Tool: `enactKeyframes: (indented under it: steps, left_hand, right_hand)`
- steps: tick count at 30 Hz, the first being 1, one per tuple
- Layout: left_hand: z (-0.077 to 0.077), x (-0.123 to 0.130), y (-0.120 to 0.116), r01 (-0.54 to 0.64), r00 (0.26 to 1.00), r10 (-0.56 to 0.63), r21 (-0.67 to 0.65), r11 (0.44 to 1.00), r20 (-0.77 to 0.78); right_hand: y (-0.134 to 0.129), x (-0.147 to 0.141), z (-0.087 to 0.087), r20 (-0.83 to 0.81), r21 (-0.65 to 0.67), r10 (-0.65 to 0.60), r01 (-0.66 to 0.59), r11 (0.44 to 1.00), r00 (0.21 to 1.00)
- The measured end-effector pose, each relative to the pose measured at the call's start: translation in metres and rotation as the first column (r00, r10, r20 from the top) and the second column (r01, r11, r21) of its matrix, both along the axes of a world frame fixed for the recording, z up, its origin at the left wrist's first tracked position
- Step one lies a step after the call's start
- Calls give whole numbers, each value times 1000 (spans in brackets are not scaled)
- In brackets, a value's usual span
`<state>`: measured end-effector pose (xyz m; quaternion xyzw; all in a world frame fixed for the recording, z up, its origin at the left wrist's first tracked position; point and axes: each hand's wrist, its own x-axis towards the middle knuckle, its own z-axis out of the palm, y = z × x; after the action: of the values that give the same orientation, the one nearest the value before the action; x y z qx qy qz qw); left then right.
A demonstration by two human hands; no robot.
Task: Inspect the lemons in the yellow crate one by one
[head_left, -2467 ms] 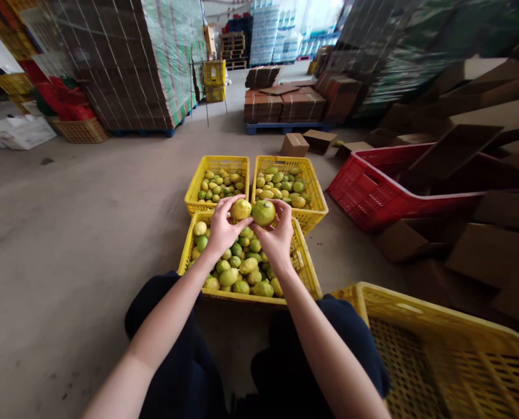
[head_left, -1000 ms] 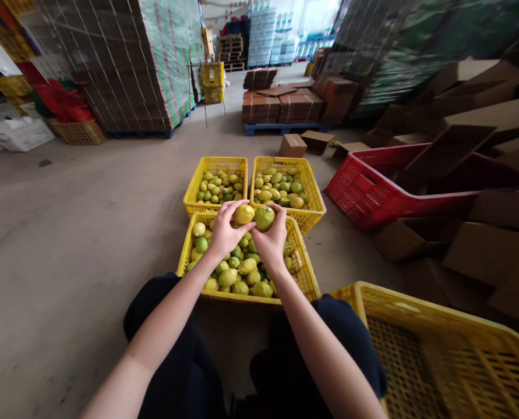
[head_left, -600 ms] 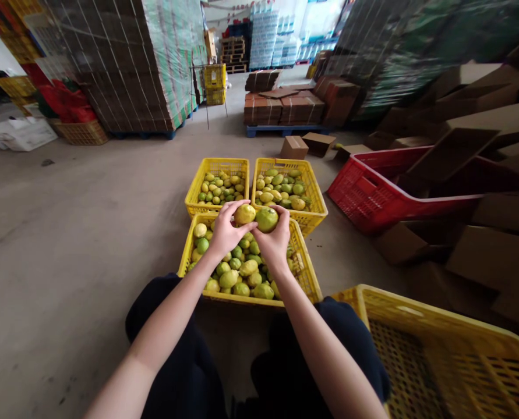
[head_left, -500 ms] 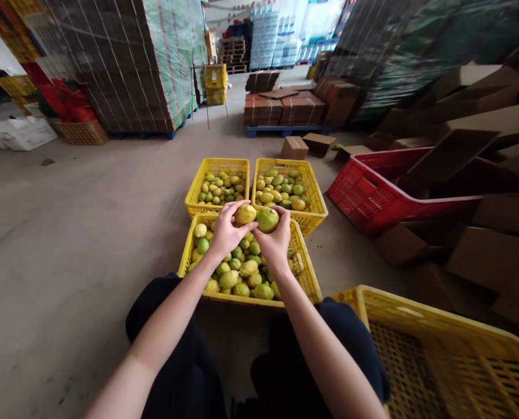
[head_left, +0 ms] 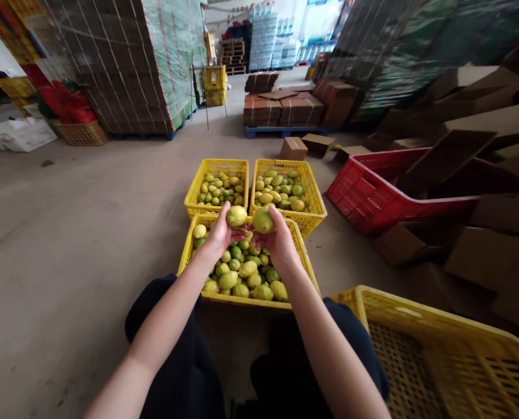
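Observation:
A yellow lemon [head_left: 237, 216] rests in my left hand [head_left: 221, 234], held between the thumb and the fingers beneath it. My right hand [head_left: 282, 240] holds a greener lemon [head_left: 264, 220] in the same way, a small gap away from the first. Both hands are above the near yellow crate [head_left: 247, 301], which is full of yellow and green lemons. Just beyond it stand two more yellow crates of lemons, the back left crate [head_left: 192, 205] and the back right crate [head_left: 314, 217].
At the lower right is another yellow crate [head_left: 416, 311], near my knee. A red crate [head_left: 359, 201] with cardboard in it stands at the right, among loose cardboard boxes [head_left: 495, 250]. Farther off are a pallet of flattened cartons [head_left: 302, 110] and wrapped stacks [head_left: 123, 64].
My hands have moved slightly apart and turned, with the fingers now under the lemons. The two lemons, close together before, now have a wider gap between them.

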<state>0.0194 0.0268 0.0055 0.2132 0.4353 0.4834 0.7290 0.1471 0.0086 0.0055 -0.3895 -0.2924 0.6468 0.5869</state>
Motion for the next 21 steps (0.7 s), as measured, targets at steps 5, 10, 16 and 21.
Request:
enactKeyframes:
  steps: [5, 10, 16, 21]
  left_hand:
    - [1, -1, -1, -110, 991, 104, 69, 991, 90]
    - [3, -5, -2, -164, 976, 148, 94, 982, 159]
    - [3, -5, -1, -181, 976, 170, 72, 981, 135]
    - [3, -1, -2, -160, 964, 130, 114, 981, 233]
  right_hand:
    - [4, 1, -2, -82, -64, -2, -4, 998, 997]
    - [8, 2, -5, -165, -54, -81, 73, 996, 983]
    - [5, 1, -2, -196, -184, 12, -49, 982, 980]
    - [6, -6, -5, -221, -303, -108, 37, 952, 969]
